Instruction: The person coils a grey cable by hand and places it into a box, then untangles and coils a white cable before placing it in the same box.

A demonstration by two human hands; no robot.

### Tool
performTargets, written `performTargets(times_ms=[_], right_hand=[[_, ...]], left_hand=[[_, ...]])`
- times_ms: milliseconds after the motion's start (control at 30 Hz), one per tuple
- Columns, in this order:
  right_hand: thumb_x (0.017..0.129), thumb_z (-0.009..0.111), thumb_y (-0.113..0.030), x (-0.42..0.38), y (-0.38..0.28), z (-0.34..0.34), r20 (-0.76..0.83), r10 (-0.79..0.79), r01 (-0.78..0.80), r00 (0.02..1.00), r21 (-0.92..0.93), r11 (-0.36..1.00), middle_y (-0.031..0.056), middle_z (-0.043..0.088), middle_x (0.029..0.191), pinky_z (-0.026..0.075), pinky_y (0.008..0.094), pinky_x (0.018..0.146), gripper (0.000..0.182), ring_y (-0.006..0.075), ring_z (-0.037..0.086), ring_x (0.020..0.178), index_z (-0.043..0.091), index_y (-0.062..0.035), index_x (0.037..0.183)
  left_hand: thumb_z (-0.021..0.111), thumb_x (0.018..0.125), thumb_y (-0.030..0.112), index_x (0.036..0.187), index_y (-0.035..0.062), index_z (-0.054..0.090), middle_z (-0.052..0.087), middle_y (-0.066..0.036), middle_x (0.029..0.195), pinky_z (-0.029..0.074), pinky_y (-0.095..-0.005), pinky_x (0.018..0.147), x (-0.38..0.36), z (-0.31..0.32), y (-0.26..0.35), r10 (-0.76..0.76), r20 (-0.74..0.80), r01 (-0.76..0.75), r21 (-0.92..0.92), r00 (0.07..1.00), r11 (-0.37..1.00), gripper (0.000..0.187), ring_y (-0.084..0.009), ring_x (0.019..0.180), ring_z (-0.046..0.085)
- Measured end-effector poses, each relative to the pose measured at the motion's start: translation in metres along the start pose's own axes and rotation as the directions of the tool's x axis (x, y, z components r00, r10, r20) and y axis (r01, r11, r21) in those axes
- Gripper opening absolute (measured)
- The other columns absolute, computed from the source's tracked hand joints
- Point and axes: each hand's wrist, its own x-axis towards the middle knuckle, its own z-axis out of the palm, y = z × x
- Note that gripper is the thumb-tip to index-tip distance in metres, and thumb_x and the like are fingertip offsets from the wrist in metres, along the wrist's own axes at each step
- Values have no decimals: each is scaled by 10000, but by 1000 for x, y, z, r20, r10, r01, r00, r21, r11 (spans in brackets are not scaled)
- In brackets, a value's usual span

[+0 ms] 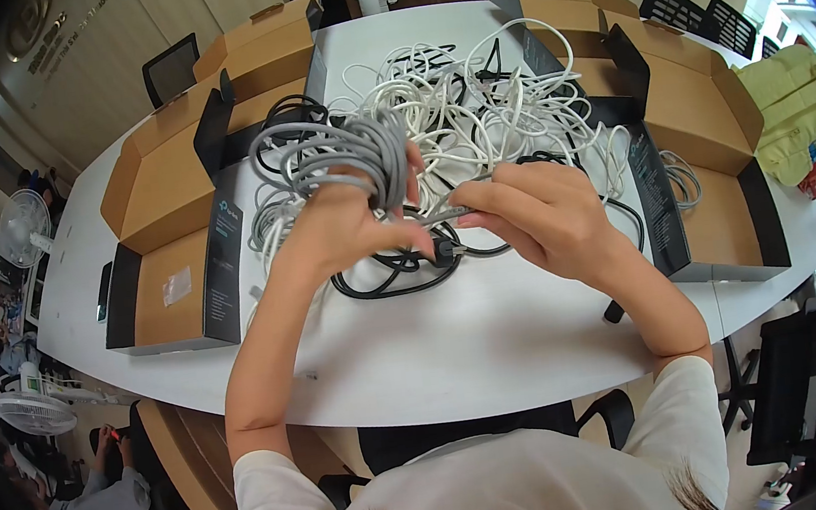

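Observation:
A thick coil of grey cable (361,154) is gripped in my left hand (349,223), its loops rising above the fingers. My right hand (539,215) pinches a straight length of the same grey cable just to the right of the coil; the cable stretches between both hands. Behind them lies a large tangle of white cables (472,107) mixed with black ones. Below my hands, a black cable (397,286) with a plug lies looped on the white table (439,352). My fingers partly hide the cable where they hold it.
Open cardboard boxes flank the tangle, one near left (163,273) with a small plastic bag inside and one near right (715,210). A small grey cable coil (681,178) lies in the right box. A yellow bag (789,111) sits far right. Another person (105,506) sits lower left.

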Motion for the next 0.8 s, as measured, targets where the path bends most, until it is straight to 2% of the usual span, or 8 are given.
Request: performTargets(times_ms=[67,167,200,433,533,600,667,800], right_hand=[[743,718,-160,2,0,-4,0,13,-13,1000,2,1000,33,490,631,395,304,440,246,199,497,491,615,-62,944],[763,710,-154,1,2,-4,-45,119,-115,992,85,990,41,522,649,387,285,443,188,172,496,502,631,-54,901],[774,702,-140,1,2,-3,-68,176,-161,982,178,971,42,535,659,387,281,451,163,160,497,509,634,-47,889],[830,607,8,1,1,16,47,376,-304,925,685,663,56,617,822,448,243,621,118,112,550,665,633,-1,945],[847,577,29,22,-7,35,-88,409,-173,908,813,557,76,606,959,456,243,685,279,101,549,709,571,-7,1124],[855,568,27,44,-14,51,-323,338,11,884,737,676,52,599,840,457,245,678,355,102,554,700,534,-21,1206],[865,553,22,61,-20,65,-378,327,65,866,735,675,54,599,839,457,244,678,385,100,548,696,491,-9,1244],[908,522,-55,79,-13,88,13,319,-190,948,825,532,51,598,832,442,239,687,288,87,525,684,510,15,1187]], left_hand=[[786,701,347,1004,6,540,581,-23,814,453,-271,679,-6,-2,8,27,134,-46,144,991,988,518,-89,686,550],[753,751,310,913,20,578,564,-18,730,451,-276,636,-15,3,16,-125,188,170,-248,974,954,376,-127,676,539],[686,816,291,883,3,566,545,-19,637,472,-284,670,-17,5,24,-135,234,223,-403,963,888,319,-95,519,505],[410,944,411,755,44,480,405,24,422,536,-247,583,-1,-5,50,82,-37,-84,-709,996,700,418,-78,313,410],[306,968,448,720,96,413,362,45,413,550,-263,662,9,-22,54,184,-103,-186,-830,978,526,444,-81,250,295],[311,986,359,794,83,445,409,47,453,510,-282,792,10,-34,64,264,-144,-172,-982,954,84,362,-85,263,299],[374,971,281,816,83,440,443,54,453,432,-315,889,6,-57,66,359,-167,-133,-984,919,-117,260,-95,269,362],[379,952,158,875,61,455,502,53,505,427,-309,863,-21,-93,90,289,-361,-324,-931,887,-170,146,-82,373,438]])
